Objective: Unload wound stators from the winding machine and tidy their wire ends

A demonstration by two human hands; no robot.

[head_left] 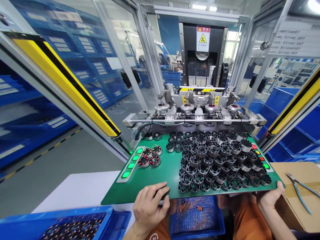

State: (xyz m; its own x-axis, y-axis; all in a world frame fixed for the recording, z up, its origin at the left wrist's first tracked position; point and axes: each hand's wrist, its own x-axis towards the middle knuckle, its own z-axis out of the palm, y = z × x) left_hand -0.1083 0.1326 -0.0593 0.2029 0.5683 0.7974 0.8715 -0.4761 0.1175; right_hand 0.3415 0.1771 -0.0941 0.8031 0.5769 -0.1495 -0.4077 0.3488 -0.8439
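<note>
My left hand (151, 204) rests at the front edge of the green work board (120, 195), its curled fingers on top and its thumb just below the edge. My right hand (271, 197) grips the front right corner, thumb on top and the other fingers hidden underneath. Black-and-silver stator cores (213, 150) stand stacked in many rows across the right half. To the left sit several stators wound with copper-red wire (154, 161), loose wire ends sticking out. Two bare cores (157, 136) stand behind them.
A winding machine (198, 115) with several spindle heads stands at the back. Green lit buttons (126, 174) line the board's left side. A blue bin (107, 213) of stators is front left; a blue tray (217, 230) with wire scraps lies below. Pliers (300, 193) rest on a carton (310, 170).
</note>
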